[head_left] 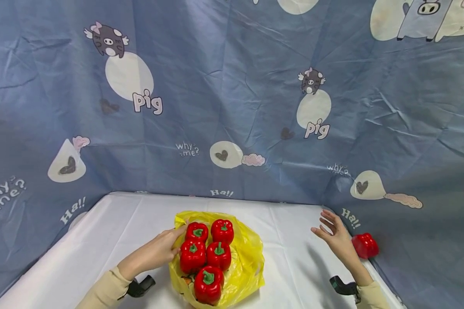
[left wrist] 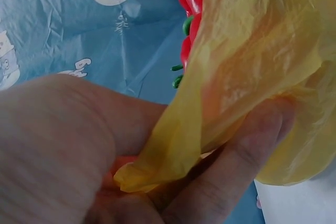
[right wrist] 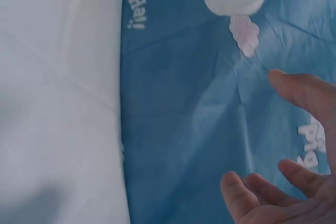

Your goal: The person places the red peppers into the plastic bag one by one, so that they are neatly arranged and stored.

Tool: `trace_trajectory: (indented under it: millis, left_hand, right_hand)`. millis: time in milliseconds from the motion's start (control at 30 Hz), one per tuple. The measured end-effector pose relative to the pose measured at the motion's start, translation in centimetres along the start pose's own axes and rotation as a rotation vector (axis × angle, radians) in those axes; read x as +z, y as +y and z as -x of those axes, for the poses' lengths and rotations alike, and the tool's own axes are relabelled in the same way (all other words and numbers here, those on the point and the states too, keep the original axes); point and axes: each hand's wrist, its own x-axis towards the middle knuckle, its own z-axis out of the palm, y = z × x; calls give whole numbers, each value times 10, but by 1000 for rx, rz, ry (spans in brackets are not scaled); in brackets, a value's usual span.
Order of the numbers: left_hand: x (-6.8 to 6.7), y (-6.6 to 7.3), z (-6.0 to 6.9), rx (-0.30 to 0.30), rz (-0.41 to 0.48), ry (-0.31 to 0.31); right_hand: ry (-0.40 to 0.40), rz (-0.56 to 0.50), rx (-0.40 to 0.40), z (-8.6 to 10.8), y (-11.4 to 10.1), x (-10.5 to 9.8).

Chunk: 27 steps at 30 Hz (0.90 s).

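A yellow plastic bag lies spread on the white table, with several red bell peppers grouped on it, green stems up. My left hand is at the bag's left edge. In the left wrist view, its thumb and fingers pinch the crumpled yellow film; some fingertips are hidden behind the bag. Over the table's right side, my right hand is raised with fingers spread and nothing in them. Just beyond its wrist, another red bell pepper sits by the table's right edge.
A blue cloth printed with pigs and words hangs at the back and both sides, meeting the white tabletop. Something small and orange-brown shows in the bag, left of the front pepper. Black wrist cameras sit on both wrists.
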Motion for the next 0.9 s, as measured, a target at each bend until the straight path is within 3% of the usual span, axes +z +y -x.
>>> trace_trajectory:
  millis: [367,667,900]
  left_hand:
    - [-1,-1,0,9,-14,14]
    - [-2,0,1,4,-26,23]
    - [-2,0,1,-3,-24,8]
  right_hand:
    - [99,79,44,6,9,-44]
    - [175,240,229,16,20,-74]
    - [233,203,307,20,32,-89]
